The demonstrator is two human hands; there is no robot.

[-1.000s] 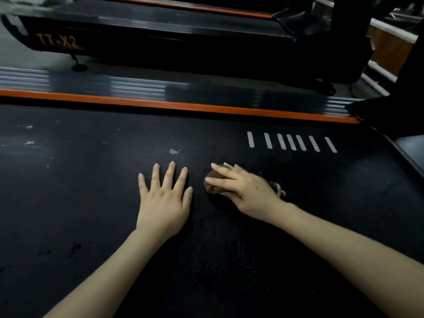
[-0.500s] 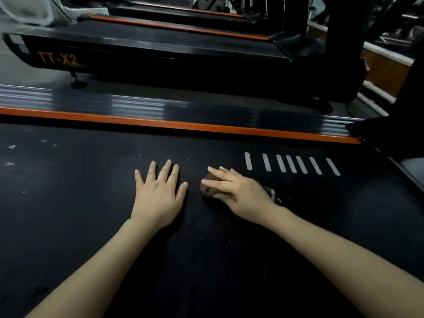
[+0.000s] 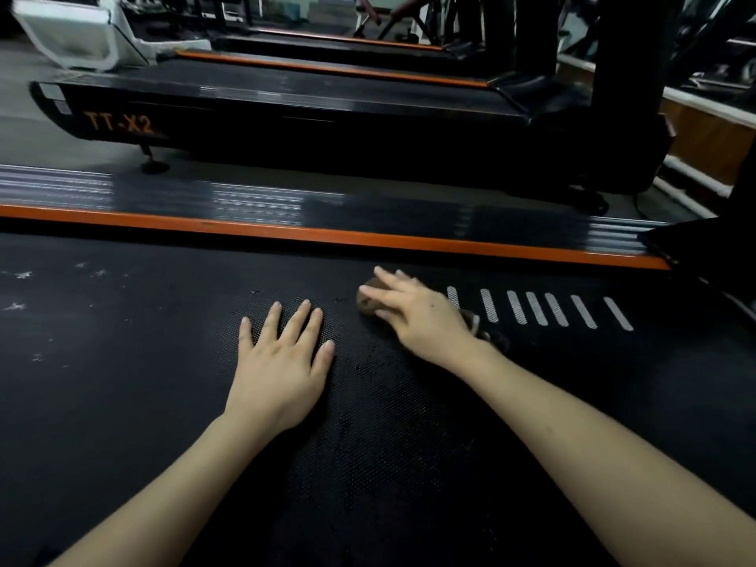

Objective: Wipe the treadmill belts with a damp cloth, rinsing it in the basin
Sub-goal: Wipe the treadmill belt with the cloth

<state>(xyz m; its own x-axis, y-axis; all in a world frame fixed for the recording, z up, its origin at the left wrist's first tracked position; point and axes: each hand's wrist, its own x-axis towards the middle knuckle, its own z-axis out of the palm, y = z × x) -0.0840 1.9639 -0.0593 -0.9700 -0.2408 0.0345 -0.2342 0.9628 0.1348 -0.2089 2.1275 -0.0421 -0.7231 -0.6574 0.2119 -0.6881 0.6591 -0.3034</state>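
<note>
Both hands down on the belt [image 3: 122, 403], cloth [image 3: 368, 302] under my right.

My left hand [image 3: 282, 370] lies flat and open, holding nothing. My right hand [image 3: 417, 317] presses fingers-spread on the brown cloth, just short of the orange edge [image 3: 327, 235]. White stripes [image 3: 536, 306] sit right beside it. I see wide bare belt to the left, with pale specks [image 3: 16, 306] there.
</note>
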